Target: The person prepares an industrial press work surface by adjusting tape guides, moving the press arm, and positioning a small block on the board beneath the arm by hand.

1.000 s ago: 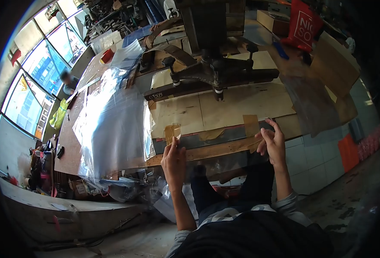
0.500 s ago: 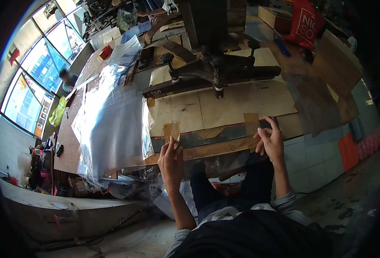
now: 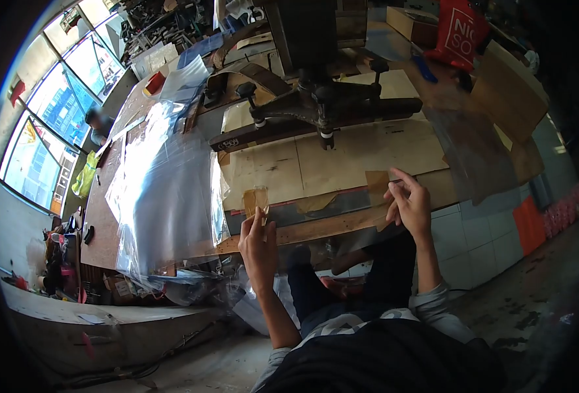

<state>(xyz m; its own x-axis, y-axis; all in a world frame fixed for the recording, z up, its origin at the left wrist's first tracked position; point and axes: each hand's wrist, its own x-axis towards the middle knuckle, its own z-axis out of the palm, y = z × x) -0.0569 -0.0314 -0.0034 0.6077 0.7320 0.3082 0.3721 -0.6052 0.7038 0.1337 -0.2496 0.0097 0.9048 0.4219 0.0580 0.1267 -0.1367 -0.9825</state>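
On the worktable (image 3: 99,229), toward its far right, a red bag (image 3: 445,54) bears white letters, seemingly "NIC" over "SO". Pale marks on a black metal bar (image 3: 387,110) are too blurred to read. The person's left hand (image 3: 258,254) has fingertips at a tan tape patch (image 3: 253,198) on the pale board's (image 3: 263,171) front edge; the right hand (image 3: 412,206), fingers curled, is beside a second patch (image 3: 376,185). I cannot tell whether either grips anything.
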